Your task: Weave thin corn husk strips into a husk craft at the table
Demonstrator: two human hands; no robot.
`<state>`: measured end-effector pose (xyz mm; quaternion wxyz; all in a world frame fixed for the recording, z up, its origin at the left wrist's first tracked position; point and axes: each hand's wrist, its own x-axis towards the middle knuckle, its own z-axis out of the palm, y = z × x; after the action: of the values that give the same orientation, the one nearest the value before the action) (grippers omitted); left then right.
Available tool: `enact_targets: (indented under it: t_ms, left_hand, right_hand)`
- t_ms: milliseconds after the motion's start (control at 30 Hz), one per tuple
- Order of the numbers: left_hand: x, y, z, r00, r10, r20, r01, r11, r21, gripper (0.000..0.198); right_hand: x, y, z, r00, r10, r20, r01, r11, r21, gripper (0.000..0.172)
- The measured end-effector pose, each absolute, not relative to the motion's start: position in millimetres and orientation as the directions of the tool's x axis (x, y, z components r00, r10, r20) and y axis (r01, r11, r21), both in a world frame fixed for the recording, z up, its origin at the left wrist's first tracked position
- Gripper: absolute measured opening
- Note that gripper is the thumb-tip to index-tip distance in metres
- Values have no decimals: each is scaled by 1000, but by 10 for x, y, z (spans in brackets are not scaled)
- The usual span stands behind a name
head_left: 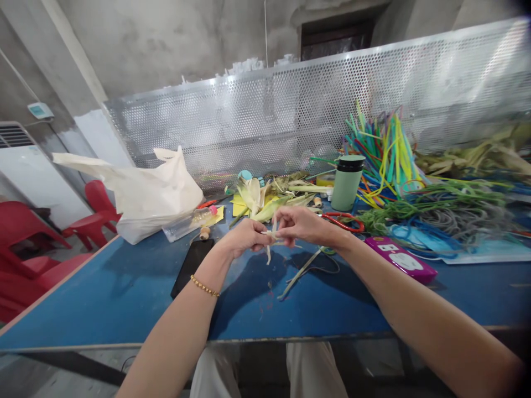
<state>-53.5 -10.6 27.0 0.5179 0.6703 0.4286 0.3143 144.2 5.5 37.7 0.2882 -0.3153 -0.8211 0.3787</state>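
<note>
Above the middle of the blue table (pixel 145 298), my left hand (pixel 245 237) pinches a pale husk strip (pixel 269 254), one end of which hangs down below the fingers. My right hand (pixel 296 225) meets it from the right, its fingertips closed on the same strip. Both hands are close together, and the strip is partly hidden between the fingers. Just behind them lies a heap of corn husks (pixel 255 202). A thin green stalk (pixel 299 275) lies on the table below my right hand.
Left: a white bag (pixel 157 193), plastic bottle (pixel 193 220) and black phone (pixel 193 268). Right: red-handled scissors (pixel 346 222), green cup (pixel 347 185), purple box (pixel 400 260), green cords (pixel 448 207) and colourful strips (pixel 390 152). A perforated metal panel (pixel 249 121) stands behind.
</note>
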Motion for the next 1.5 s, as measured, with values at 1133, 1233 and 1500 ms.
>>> enact_targets:
  t_ms: [1133,1233,1500]
  left_hand:
    - [-536,-74,254,444,894,-59,105,14,994,30]
    - [-547,-57,251,400,914,-68,105,28,994,28]
    - [-596,-18,262,432,900,-59,45,44,998,28]
  right_hand:
    - [1332,-22,505,-461,599,654,595,756,-273,21]
    - [1356,-76,585,-561,549,620,534,812,-235,20]
    - [1569,71,500,-614,741,271,450,611,-651,21]
